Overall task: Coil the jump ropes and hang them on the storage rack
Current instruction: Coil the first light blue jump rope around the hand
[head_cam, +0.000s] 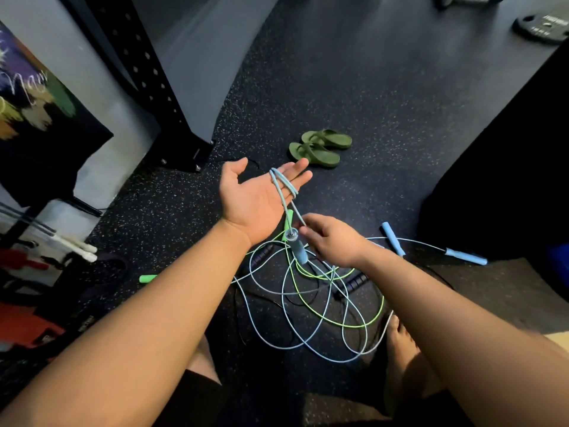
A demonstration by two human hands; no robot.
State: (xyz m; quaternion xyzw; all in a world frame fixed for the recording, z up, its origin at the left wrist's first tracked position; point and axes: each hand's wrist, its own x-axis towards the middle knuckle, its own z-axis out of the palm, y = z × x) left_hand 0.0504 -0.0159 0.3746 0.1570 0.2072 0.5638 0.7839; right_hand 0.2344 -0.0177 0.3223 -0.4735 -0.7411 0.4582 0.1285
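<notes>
We see the blue jump rope [284, 188] looped over the straight fingers of the left hand [255, 195], which lies open, palm up, above the floor. One blue handle [298, 247] dangles below that palm. The right hand [331, 241], just to the right of the handle, pinches a strand of the same rope beside its metal top. Beneath both hands a tangle of ropes [308, 303], blue, green and black, lies on the speckled floor [385, 118]. Two spare blue handles [466, 256] lie to the right. Farther off sit green flip-flops [320, 147], and a black rack upright [147, 72] stands far left.
</notes>
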